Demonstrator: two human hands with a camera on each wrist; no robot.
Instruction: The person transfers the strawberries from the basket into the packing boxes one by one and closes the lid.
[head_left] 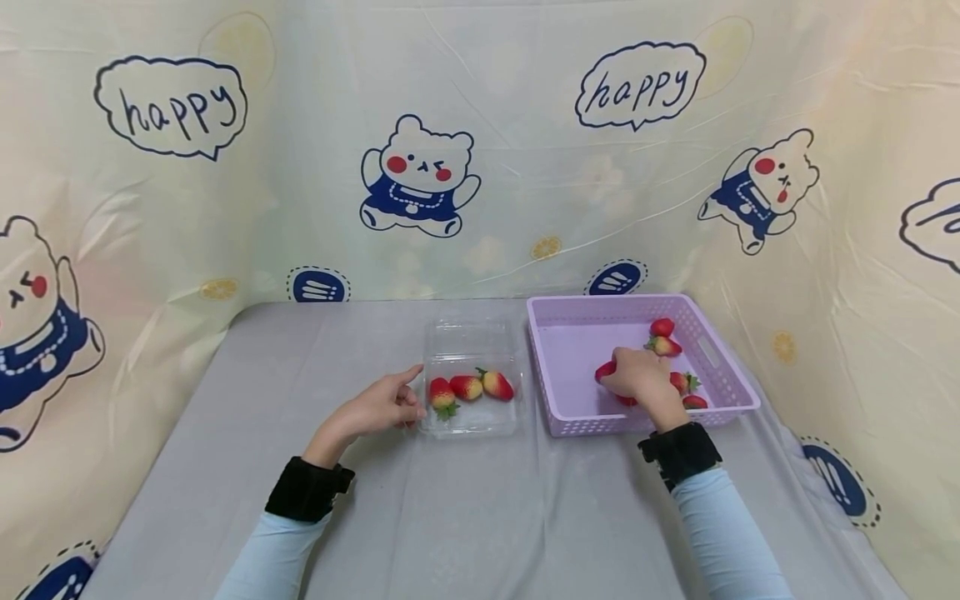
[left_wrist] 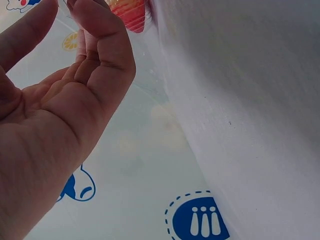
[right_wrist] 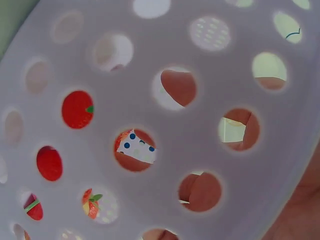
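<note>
At the left side of a clear plastic box (head_left: 480, 423), my left hand (head_left: 378, 404) holds its edge with thumb and fingers. Inside lie three red-and-yellow strawberries (head_left: 467, 387). The left wrist view shows that hand (left_wrist: 75, 95) from the palm side, one strawberry (left_wrist: 131, 14) just beyond its fingers. My right hand (head_left: 643, 379) reaches down into a purple basket (head_left: 573, 333) and pinches a red strawberry (head_left: 604, 370); its fingertips are partly hidden. Other strawberries (head_left: 663, 345) lie around it. In the right wrist view the perforated basket wall (right_wrist: 150, 195) covers most of the hand (right_wrist: 295, 215).
The box's raised lid (head_left: 471, 336) leans back behind it. Box and basket stand side by side on a grey cloth-covered table (head_left: 465, 517), the basket to the right. A patterned curtain (head_left: 525, 167) closes off the back and sides.
</note>
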